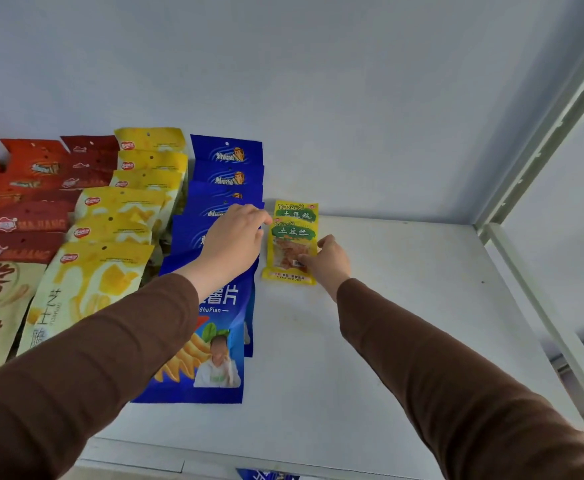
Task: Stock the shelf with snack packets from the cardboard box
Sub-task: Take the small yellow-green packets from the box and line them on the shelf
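Head view is showing us both of our hands reaching to the far part of the white shelf [404, 306], where two small yellow-green TuDouSi packets [292, 244] are lying, one overlapping the other, just right of the row of blue chip packets [224, 188]. Our right hand [328, 261] is touching the nearer TuDouSi packet at its right edge, with the thumb lying on the clear window; we are judging this a light pinch, though the fingers beneath are hidden. Our left hand [235, 237] is hovering over the blue row, its fingers loosely extended and the fingertips [266, 218] just reaching the packet's top left corner, holding nothing.

The packet's long axis is running near to far, in line with the blue, yellow [127, 202] and red [31, 209] rows to the left. Our right hand is the nearer one, sitting directly beside it, so we are expecting that hand to do the squaring up. Bare shelf is lying to the right and near side. The cardboard box is not in view.
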`<state>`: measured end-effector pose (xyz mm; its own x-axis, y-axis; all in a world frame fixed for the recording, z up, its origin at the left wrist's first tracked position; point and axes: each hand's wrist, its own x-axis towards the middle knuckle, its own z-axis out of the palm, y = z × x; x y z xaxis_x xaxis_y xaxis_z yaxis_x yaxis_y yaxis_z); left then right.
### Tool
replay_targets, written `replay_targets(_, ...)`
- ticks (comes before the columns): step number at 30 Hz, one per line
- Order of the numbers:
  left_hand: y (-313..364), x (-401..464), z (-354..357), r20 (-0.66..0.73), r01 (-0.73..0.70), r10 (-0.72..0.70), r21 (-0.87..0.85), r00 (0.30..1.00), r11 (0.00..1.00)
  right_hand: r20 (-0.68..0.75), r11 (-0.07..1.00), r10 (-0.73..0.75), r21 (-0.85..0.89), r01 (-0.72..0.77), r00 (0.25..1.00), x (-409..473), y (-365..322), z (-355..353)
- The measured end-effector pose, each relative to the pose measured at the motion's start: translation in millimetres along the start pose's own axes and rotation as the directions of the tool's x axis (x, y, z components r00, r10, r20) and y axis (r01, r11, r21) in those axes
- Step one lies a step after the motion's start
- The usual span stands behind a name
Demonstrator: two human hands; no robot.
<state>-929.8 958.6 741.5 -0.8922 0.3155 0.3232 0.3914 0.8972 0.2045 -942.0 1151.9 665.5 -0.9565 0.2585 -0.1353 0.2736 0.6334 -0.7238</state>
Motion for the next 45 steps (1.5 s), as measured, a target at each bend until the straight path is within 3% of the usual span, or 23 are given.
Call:
replay_targets(4, -2, -2, -4, -0.014, 0.003, -0.003, -0.013, 1.000, 1.000, -0.016, 0.999, -0.016, 0.048, 0.017, 1.000, -11, -7, -11)
replay_targets(9, -10, -14, -16, -0.035, 0.035, -0.036, -0.033, 0.999, 0.999, -0.074, 0.948, -0.298, -0.137, 0.286, 0.952, -34, -30, -31)
replay_targets(12, -14, -31, -30, -0.051, 0.052, -0.052, -0.013, 0.997, 0.999, -0.002, 0.863, -0.449, -0.261, 0.433, 0.894, -56, -56, -39)
replay_targets(17, -23, -94, -59, -0.078, 0.173, -0.170, 0.041, 0.982, 0.984, 0.149, 0.729, -0.597, -0.309, 0.610, 0.788, -105, -87, -34)
replay_targets(22, -32, -189, -82, -0.076, 0.349, -0.343, 0.099, 0.936, 0.932, 0.336, 0.516, -0.724, -0.315, 0.796, 0.602, -159, -91, -1)
replay_targets(27, -26, -313, -101, -0.057, 0.559, -0.556, 0.093, 0.829, 0.824, 0.473, 0.430, -0.756, -0.164, 0.888, 0.453, -239, -90, 54)
replay_targets(36, -47, -562, -148, -0.107, 0.855, -0.849, 0.102, 0.518, 0.509, 0.648, 0.164, -0.757, 0.058, 0.985, 0.088, -432, -125, 172)
replay_targets(41, -90, -715, -170, -0.067, 0.932, -0.931, 0.086, 0.358, 0.352, 0.729, 0.101, -0.683, 0.136, 0.986, -0.030, -554, -139, 267)
replay_targets(45, -114, -836, -180, -0.028, 0.971, -0.971, 0.030, 0.238, 0.237, 0.803, 0.120, -0.592, 0.176, 0.977, -0.072, -642, -138, 340)
